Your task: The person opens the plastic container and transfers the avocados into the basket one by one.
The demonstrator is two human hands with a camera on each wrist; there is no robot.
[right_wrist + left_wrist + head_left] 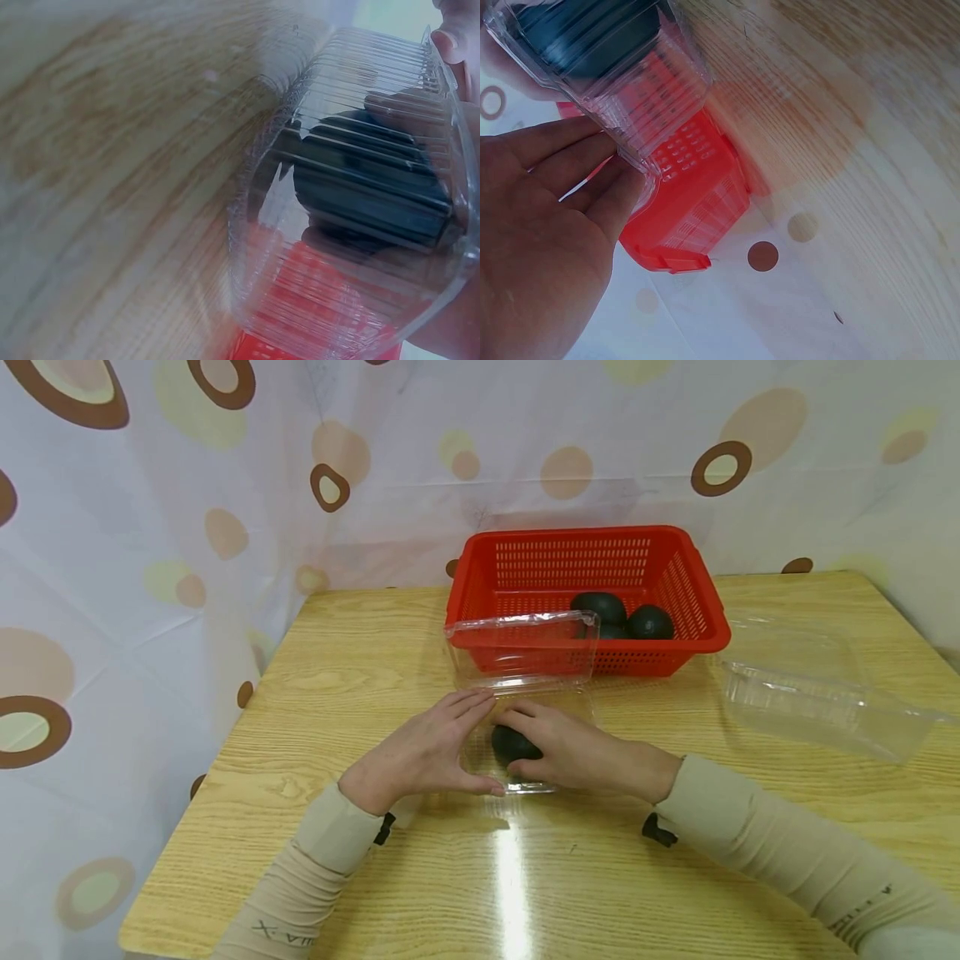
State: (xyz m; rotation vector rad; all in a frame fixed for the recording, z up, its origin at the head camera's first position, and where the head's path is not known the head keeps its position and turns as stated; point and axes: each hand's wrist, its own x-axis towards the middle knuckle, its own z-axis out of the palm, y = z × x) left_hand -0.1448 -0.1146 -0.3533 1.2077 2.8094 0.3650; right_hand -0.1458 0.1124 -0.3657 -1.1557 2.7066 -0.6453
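A clear plastic clamshell container (480,768) lies on the table with its lid (517,652) raised at the back. My right hand (581,747) reaches into it, thumb and fingers curled round a dark green avocado (512,745). Through the ribbed wall in the right wrist view, the same avocado (367,176) shows inside the container. My left hand (423,752) is at the container's left side, fingers extended and thumb along the front. In the left wrist view, its fingertips touch the container's rim (641,161).
Behind the container stands a red perforated basket (690,645) with several avocados (651,622) in its right half. Another open clear container (817,710) lies to the right on the wooden table (300,710). A patterned cloth (405,527) hangs along the back and left.
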